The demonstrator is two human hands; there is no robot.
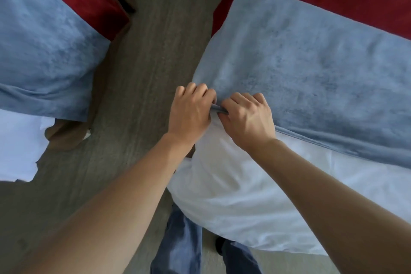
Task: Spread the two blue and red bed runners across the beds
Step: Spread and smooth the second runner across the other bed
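Observation:
A blue and red bed runner [311, 62] lies across the right bed, its blue half toward me and its red band farther back. My left hand [191, 111] and my right hand [246, 118] sit side by side at its near corner, both pinching the blue hem over the white sheet [244, 196]. A second blue and red runner [44, 40] lies across the left bed and hangs over its edge.
A grey wood-look floor aisle [155, 51] runs between the two beds. My jeans-clad legs [180, 247] stand in it beside the right bed's corner. White bedding [17, 144] of the left bed shows below its runner.

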